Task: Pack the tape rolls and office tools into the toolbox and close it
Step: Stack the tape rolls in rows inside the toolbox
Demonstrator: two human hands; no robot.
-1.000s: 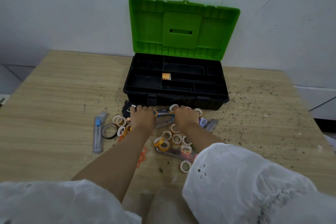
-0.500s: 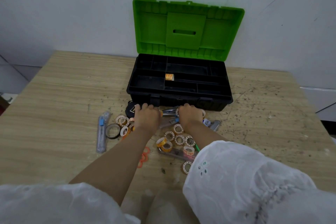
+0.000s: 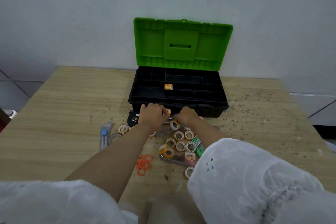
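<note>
Fingertips (image 3: 164, 112) of the left hand (image 3: 152, 115) are pinched on one small tape roll (image 3: 169, 111), which is held just off the table (image 3: 63, 114), close to the near wall of the toolbox (image 3: 209, 103). Half a second ago both hands were down on the pile and no roll showed at the fingertips. A pick is judged made, and the carry into the tray is due next.

Fingers of the right hand (image 3: 187, 116) are curled over the pile; whether anything is gripped cannot be told.

One packed roll (image 3: 168, 86) is counted in a middle compartment under the raised green lid (image 3: 181, 42). About a dozen loose rolls (image 3: 180, 146) remain, with one grey tape ring (image 3: 113, 137), one orange scissors (image 3: 143, 164), one black tape measure (image 3: 133, 118) and one blue cutter (image 3: 104, 135) at the left.
</note>
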